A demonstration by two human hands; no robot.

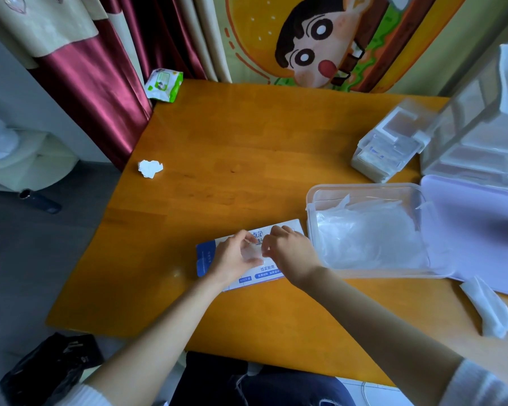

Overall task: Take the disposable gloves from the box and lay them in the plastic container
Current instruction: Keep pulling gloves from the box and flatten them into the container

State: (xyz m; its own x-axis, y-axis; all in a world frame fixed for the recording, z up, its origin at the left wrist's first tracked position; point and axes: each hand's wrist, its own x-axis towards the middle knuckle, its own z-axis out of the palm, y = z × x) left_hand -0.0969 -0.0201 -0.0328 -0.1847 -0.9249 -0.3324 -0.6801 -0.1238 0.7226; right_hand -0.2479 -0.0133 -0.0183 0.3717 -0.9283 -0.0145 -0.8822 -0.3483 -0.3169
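Just beside the box [205, 257], the open container [364, 187] holds gloves [370, 235].

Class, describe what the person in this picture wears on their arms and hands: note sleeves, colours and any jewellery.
Both forearms are bare, and the sleeves end near the elbows. The left sleeve looks like white knit; the right sleeve is pale grey. Each grip, left hand and right hand, is bare: no ring, watch or worn glove shows.

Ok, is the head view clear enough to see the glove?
Head view: edges bend from the wide lens; left hand and right hand look slightly soft over the box; the clear glove they pinch barely shows; small glare on the table by the left wrist.
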